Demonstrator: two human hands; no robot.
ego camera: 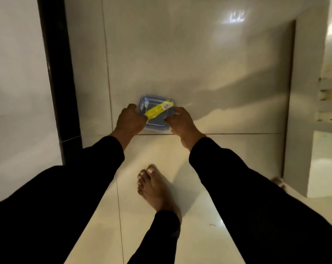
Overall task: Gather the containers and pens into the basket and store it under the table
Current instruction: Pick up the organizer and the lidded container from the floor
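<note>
A clear plastic container with a blue lid (157,119) and a yellow label band across it sits low over the tiled floor. My left hand (131,120) grips its left edge and my right hand (181,121) grips its right edge. Both arms wear black sleeves. No basket or pens show in this view.
A black vertical post or table leg (54,77) stands at the left. A pale panel or table side (302,111) rises at the right. My bare foot (153,187) rests on the glossy cream floor tiles (199,54) below the hands.
</note>
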